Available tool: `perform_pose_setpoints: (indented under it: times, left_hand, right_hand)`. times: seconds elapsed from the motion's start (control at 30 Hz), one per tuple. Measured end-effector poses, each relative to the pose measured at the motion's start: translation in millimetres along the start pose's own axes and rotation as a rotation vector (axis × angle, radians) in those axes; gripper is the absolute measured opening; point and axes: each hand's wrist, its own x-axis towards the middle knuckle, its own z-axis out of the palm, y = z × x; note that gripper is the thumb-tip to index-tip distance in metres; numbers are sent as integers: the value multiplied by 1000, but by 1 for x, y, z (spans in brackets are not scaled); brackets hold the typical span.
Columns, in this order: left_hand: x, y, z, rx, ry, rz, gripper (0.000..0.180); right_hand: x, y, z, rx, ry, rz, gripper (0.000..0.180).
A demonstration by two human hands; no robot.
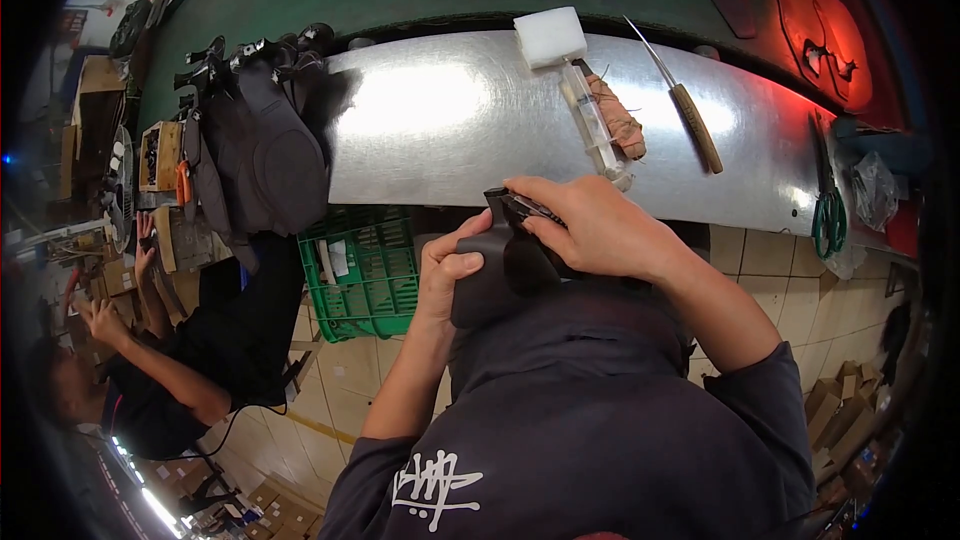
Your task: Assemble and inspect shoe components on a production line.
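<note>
Close to my body, just in front of the metal bench (400, 155), I hold a dark, curved, leather-like piece (500, 265) with a narrow upper end. My left hand (445, 275) grips its left side, thumb lying over the surface. Closed at the narrow end is my right hand (600, 230), its fingers pinching there beside a thin dark edge or tool that I cannot make out. On the bench beyond lie a wooden-handled awl (690, 120), a clear syringe-like tube (592, 125), a tan wrapped bundle (618, 118) and a white foam block (550, 37).
Dark padded pieces (265, 140) are heaped at the bench's left end. Scissors (828, 210) with green handles and a clear plastic bag (875, 190) sit at the right. A green crate (365, 325) stands below the bench. Another person's arm (170, 375) reaches in at the left.
</note>
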Motion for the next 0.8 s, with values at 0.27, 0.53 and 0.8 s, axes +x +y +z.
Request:
perform_pose_setpoints:
  times: [0.27,0.53,0.8]
  left_hand:
    - [-3,7,0,-20,-29,-8,56]
    - [-2,7,2,69,28,2,69]
    - [-3,20,5,84,27,62,73]
  right_hand:
    - [-5,-1,12,-208,8,-76,41]
    - [-5,-15,12,-636,35,-145,44]
    - [-7,-20,2,-333,152,-105,52]
